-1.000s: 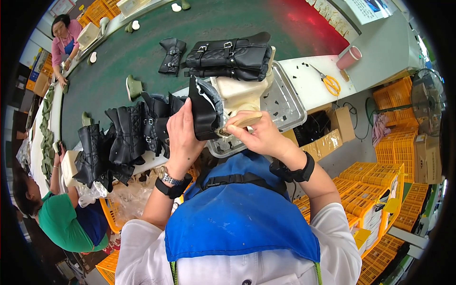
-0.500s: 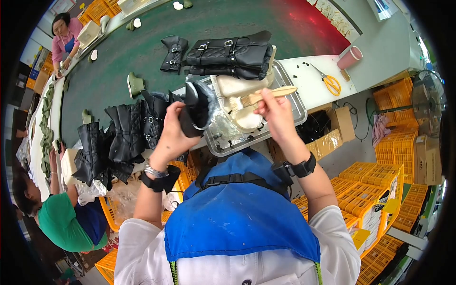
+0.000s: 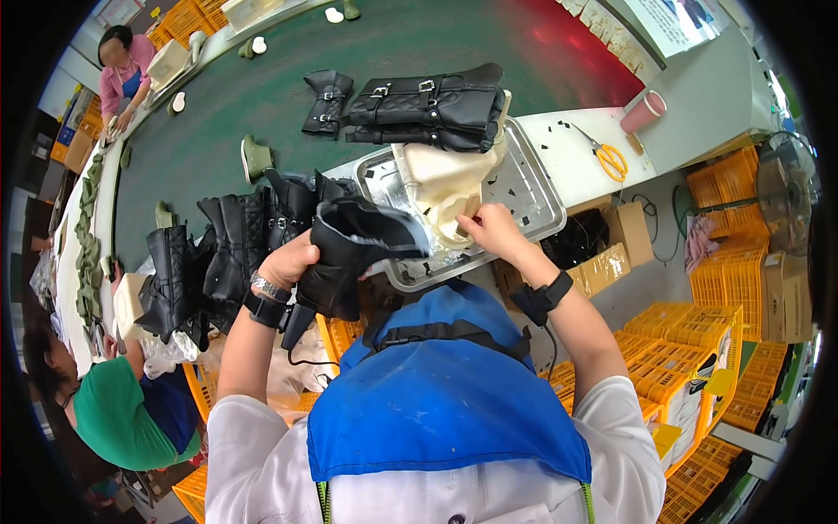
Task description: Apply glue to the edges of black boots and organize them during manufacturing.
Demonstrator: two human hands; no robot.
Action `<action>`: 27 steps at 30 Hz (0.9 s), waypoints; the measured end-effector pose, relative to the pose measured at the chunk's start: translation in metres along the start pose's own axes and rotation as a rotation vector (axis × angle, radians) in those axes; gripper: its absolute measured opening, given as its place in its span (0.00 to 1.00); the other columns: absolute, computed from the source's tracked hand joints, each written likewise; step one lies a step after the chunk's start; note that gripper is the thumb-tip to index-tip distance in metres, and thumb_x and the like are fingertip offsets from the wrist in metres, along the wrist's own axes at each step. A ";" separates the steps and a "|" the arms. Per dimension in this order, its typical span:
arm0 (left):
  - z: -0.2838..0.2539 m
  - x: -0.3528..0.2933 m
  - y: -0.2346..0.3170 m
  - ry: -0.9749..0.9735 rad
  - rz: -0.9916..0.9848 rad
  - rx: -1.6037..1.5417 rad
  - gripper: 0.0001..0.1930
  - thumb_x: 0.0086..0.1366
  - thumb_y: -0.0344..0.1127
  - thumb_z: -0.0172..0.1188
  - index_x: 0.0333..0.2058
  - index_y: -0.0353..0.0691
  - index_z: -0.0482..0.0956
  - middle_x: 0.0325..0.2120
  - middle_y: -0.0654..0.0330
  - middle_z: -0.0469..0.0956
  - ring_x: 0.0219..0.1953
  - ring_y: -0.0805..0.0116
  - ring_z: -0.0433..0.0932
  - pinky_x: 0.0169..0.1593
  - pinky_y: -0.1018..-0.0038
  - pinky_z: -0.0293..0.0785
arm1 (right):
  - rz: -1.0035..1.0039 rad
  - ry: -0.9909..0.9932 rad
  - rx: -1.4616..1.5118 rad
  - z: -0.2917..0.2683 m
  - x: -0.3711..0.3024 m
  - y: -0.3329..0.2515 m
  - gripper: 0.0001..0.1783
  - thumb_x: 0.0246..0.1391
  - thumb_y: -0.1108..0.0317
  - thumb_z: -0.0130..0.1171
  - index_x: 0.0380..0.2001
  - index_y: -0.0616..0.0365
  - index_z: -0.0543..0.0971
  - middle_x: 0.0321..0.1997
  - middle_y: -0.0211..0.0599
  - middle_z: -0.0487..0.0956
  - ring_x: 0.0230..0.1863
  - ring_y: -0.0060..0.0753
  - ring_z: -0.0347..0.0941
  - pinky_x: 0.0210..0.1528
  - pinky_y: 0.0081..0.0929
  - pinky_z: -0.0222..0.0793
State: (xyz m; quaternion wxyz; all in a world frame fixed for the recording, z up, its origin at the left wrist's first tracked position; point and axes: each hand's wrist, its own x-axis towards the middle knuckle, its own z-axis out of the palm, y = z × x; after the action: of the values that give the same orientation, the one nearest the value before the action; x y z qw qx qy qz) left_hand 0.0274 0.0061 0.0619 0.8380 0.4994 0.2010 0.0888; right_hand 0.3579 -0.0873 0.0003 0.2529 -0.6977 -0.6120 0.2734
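My left hand (image 3: 290,264) grips a black boot (image 3: 336,262), its open top with a grey-blue lining turned toward the tray. With fingers closed, my right hand (image 3: 494,230) holds a brush (image 3: 472,208) by its wooden handle. The brush dips into the opening of a cream plastic jug (image 3: 436,170), so its bristles are hidden. This jug lies in a metal tray (image 3: 543,170) stained with white and dotted with black scraps. Black buckled boots (image 3: 428,103) rest just beyond the jug, beside a smaller boot piece (image 3: 328,100).
More black quilted boots (image 3: 231,249) crowd the belt edge at left. Orange-handled scissors (image 3: 611,162) and a pink cup (image 3: 644,112) are on the white ledge. Green shoes (image 3: 256,157) dot the green belt (image 3: 201,131). Two co-workers are at left; yellow crates (image 3: 663,341) stack at right.
The boot has come lower and toward me, and tipped so its opening faces right. My right hand has lowered the brush into the jug, its handle now upright.
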 end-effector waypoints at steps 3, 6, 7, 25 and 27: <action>0.003 0.002 0.001 -0.002 0.001 0.051 0.50 0.45 0.61 0.67 0.57 0.30 0.58 0.50 0.58 0.69 0.49 0.72 0.69 0.54 0.76 0.65 | 0.019 -0.037 0.027 -0.010 -0.001 0.001 0.19 0.48 0.59 0.59 0.20 0.69 0.77 0.19 0.55 0.75 0.23 0.54 0.73 0.27 0.39 0.68; 0.009 0.007 -0.001 0.024 0.055 0.055 0.50 0.46 0.61 0.67 0.57 0.30 0.59 0.49 0.58 0.70 0.49 0.73 0.69 0.54 0.76 0.65 | 0.048 -0.046 0.102 -0.023 -0.005 0.007 0.20 0.49 0.59 0.59 0.20 0.70 0.77 0.18 0.54 0.75 0.22 0.51 0.74 0.27 0.38 0.68; 0.010 0.009 0.000 0.046 0.018 0.116 0.56 0.40 0.67 0.66 0.59 0.32 0.57 0.54 0.55 0.66 0.54 0.69 0.66 0.57 0.74 0.63 | 0.024 -0.050 0.091 -0.029 -0.006 0.009 0.20 0.49 0.59 0.59 0.21 0.71 0.77 0.17 0.53 0.74 0.20 0.48 0.73 0.27 0.36 0.67; 0.043 0.042 0.001 -0.067 -0.089 0.028 0.39 0.48 0.54 0.69 0.51 0.32 0.67 0.43 0.64 0.74 0.44 0.78 0.72 0.50 0.79 0.68 | -0.532 0.199 0.517 -0.062 -0.001 -0.130 0.10 0.51 0.66 0.59 0.30 0.64 0.79 0.20 0.33 0.76 0.20 0.24 0.71 0.23 0.22 0.64; 0.045 0.042 0.002 -0.093 -0.068 -0.012 0.32 0.52 0.47 0.67 0.50 0.31 0.68 0.42 0.62 0.75 0.43 0.78 0.73 0.49 0.79 0.70 | -0.666 0.264 0.385 -0.060 0.001 -0.134 0.08 0.48 0.68 0.60 0.25 0.62 0.78 0.20 0.41 0.74 0.19 0.38 0.71 0.23 0.29 0.65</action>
State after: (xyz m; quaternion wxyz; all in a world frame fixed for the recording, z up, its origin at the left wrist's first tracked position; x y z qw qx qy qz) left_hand 0.0840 -0.0146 0.0717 0.8519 0.4910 0.1783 0.0383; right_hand 0.3038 -0.0707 0.1356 0.5302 -0.4302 -0.7043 0.1942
